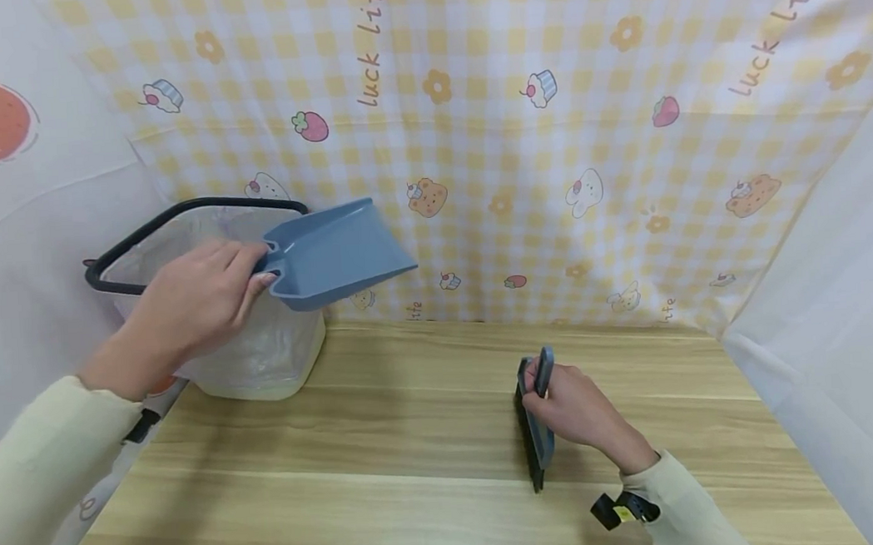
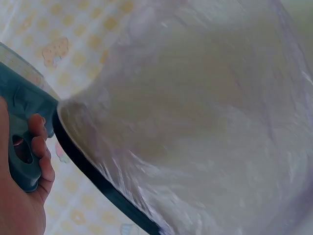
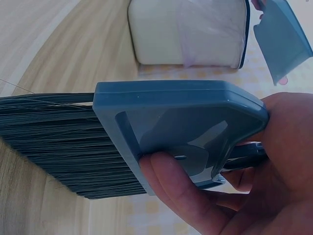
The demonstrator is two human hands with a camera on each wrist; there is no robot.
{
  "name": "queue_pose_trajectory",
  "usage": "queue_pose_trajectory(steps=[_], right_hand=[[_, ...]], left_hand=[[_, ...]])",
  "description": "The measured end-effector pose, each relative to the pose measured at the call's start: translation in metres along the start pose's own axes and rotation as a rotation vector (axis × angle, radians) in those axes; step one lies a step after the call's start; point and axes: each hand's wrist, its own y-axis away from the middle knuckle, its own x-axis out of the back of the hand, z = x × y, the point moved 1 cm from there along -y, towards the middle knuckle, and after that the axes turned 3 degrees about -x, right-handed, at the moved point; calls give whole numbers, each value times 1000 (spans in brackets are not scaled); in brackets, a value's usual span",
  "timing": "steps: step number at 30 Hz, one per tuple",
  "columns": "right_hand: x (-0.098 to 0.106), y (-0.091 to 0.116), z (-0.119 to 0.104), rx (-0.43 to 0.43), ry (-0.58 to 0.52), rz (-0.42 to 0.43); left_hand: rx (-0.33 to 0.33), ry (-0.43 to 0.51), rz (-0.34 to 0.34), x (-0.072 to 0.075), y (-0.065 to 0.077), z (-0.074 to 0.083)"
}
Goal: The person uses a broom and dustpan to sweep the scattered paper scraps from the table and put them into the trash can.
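My left hand (image 1: 201, 295) grips the handle of a blue dustpan (image 1: 345, 253), raised in front of the rim of a lined trash bin (image 1: 261, 350). The pan's wide edge points right, and its visible scoop holds nothing. In the left wrist view, curled fingers (image 2: 43, 161) wrap the handle beside the bin's dark rim. Over to the right, my right hand (image 1: 575, 401) holds a blue hand brush (image 1: 540, 445) by its handle, dark bristles turned down at the tabletop. The right wrist view shows the bristles (image 3: 63, 147) and fingertips pressed on the brush's body.
A clear plastic bag (image 2: 205, 112) lines the bin, held by its black rim (image 1: 200, 202). The bin stands at the left rear of the wood-grain table (image 1: 347, 520). Behind rises a yellow checked cloth (image 1: 505, 160); white cloth (image 1: 846, 347) hangs at the sides.
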Motion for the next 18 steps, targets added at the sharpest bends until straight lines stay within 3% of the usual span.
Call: queue_pose_trajectory(steps=[6,18], right_hand=[[0,1,0,-6,-6,-3],[0,1,1,7,6,6]], left_hand=[[-74,4,62,-7,-8,13],[-203,96,33,-41,-8,40]])
